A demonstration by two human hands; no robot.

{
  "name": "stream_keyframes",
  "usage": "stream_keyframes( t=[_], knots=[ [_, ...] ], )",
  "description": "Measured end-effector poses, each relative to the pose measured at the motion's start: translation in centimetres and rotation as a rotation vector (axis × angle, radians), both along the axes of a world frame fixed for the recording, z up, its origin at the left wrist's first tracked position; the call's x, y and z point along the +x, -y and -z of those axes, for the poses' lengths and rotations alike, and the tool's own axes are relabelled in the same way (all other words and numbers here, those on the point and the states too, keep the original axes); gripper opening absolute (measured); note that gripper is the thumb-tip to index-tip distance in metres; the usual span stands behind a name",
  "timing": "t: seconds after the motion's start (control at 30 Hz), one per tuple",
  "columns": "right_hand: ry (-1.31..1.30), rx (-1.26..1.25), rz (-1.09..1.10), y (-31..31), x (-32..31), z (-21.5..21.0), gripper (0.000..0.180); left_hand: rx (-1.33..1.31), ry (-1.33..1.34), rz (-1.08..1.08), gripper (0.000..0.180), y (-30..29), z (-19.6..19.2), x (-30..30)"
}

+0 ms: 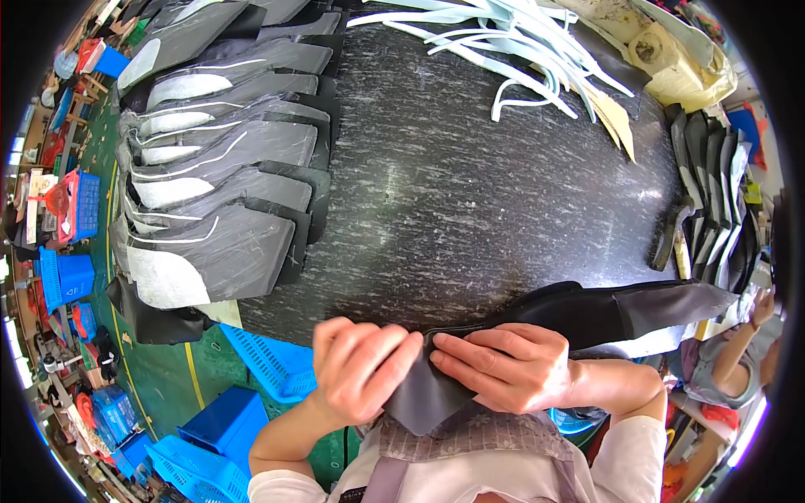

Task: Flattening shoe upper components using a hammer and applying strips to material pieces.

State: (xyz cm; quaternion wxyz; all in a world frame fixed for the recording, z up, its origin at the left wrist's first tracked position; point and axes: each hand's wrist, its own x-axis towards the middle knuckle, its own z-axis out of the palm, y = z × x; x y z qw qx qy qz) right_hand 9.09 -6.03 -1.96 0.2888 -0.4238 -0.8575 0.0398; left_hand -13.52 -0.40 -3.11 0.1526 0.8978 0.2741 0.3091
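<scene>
A long piece of black leather-like sheet [620,314] lies along the near edge of the table, and its left end hangs over toward my body. My left hand [360,369] pinches this piece at the edge, fingers curled and pressed together. Close beside it, my right hand [511,365] grips the same piece, its thumb and fingertips pressed on the fold between the two hands. What lies under the fingertips is hidden. To the left, overlapping black boot-shaped pieces [260,243] with pale grey patches and white lines lie in a row.
Pale blue-white strips [545,50] lie in a tangle at the table's far side, near a yellowish roll [658,50]. More black pieces [713,184] stand at the right, beside a dark curved object [671,235]. Blue baskets [272,360] are below at the left. Another person [738,360] is at the far right.
</scene>
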Motion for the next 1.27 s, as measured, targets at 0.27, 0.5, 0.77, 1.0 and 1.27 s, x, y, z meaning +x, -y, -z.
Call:
stream_keyframes(
  t=[0.27,0.5,0.77,1.0,1.27],
  knots=[
    [0.073,-0.015,-0.001,0.1,0.0,-0.4,0.043,0.108,-0.080,0.209,0.031,-1.1,-0.3,-0.2],
    [0.357,-0.081,-0.098,1.2,3.0,-3.2,0.029,0.273,-0.395,0.197,0.028,-1.2,-2.2,-1.8],
    [0.386,-0.246,-0.035,2.3,7.3,-5.6,0.031,0.180,-0.462,0.475,0.047,2.0,-2.1,4.3],
    [0.325,-0.143,-0.111,2.2,10.2,-3.8,0.023,0.116,-0.580,0.535,0.053,1.2,-4.1,5.0],
    [0.394,0.063,0.062,3.9,17.6,-4.7,0.026,-0.002,-0.366,0.783,0.053,-2.9,-3.7,12.8]
  ],
)
